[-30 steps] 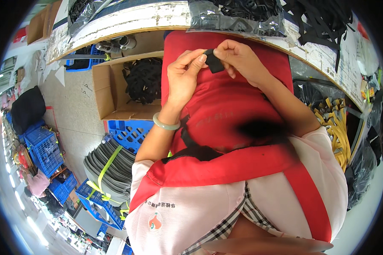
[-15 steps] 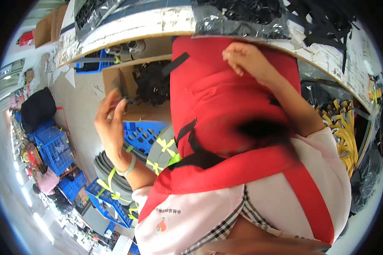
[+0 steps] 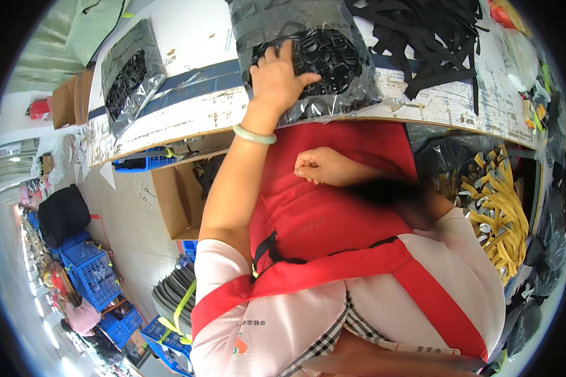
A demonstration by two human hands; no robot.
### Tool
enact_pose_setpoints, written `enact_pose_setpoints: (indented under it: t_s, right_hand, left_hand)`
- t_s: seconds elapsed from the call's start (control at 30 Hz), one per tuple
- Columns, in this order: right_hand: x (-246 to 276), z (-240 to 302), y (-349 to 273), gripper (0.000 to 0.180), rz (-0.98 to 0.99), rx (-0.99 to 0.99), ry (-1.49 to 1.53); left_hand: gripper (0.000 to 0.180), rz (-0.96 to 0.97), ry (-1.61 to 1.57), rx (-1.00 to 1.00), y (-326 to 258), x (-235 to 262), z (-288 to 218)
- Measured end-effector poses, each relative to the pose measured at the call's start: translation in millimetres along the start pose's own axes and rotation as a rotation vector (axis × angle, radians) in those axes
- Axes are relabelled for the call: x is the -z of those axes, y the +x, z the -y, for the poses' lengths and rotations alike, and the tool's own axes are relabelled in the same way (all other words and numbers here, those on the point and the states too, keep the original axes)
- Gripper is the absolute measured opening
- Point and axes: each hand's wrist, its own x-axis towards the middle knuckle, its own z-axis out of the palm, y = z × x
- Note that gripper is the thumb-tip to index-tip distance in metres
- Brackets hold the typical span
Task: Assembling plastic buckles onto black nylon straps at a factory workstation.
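My left hand [image 3: 275, 80] lies with its fingers spread on a clear plastic bag [image 3: 352, 103] of small black plastic buckles [image 3: 333, 60] at the table's front edge. Thumb and fingers are apart, and its fingertips touch the buckles or the film over them; I cannot tell which. Over the red apron [image 3: 333, 217] on my lap, my right hand [image 3: 321, 167] is closed with curled fingers. Whatever it holds, if anything, is hidden. Beyond the bag to the right, a loose heap of black webbing strips [image 3: 421, 38] spreads on the table.
A second bag of black parts [image 3: 129, 81] lies on the worn white table [image 3: 195, 110] at left. Below stand a cardboard box [image 3: 175, 201] and grey coils [image 3: 173, 295]. Yellow strips [image 3: 500, 213] hang at right. Blue crates [image 3: 94, 276] and another person [image 3: 83, 317] are far left.
My left hand has moved from above the cardboard box, where a blurred dark piece was at its fingers, up to the bag of buckles. My right hand remains curled over my lap; the view has shifted.
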Motion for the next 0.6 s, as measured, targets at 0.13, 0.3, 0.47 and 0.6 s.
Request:
enact_pose_setpoints:
  t_s: [0.13, 0.3, 0.47, 0.6]
  right_hand:
    - [14.1, -9.5, 5.0, 0.019, -0.042, 0.014, 0.051]
    - [16.9, -1.6, 6.4, 0.018, -0.002, 0.025, 0.022]
    - [21.4, -1.5, 6.6, 0.02, 0.037, 0.016, -0.02]
    - [21.5, -7.6, 11.3, 0.021, 0.009, 0.026, 0.023]
  left_hand:
    - [0.059, 0.076, -0.095, -0.076, -2.0, -27.4, -11.2]
    - [0.034, 0.023, -0.383, -0.065, 16.0, -37.3, 5.7]
    - [0.015, 0.376, -1.509, 0.583, 33.8, -18.1, 21.4]
    - [0.014, 0.347, -1.85, 0.8, 33.2, -8.6, 9.3]
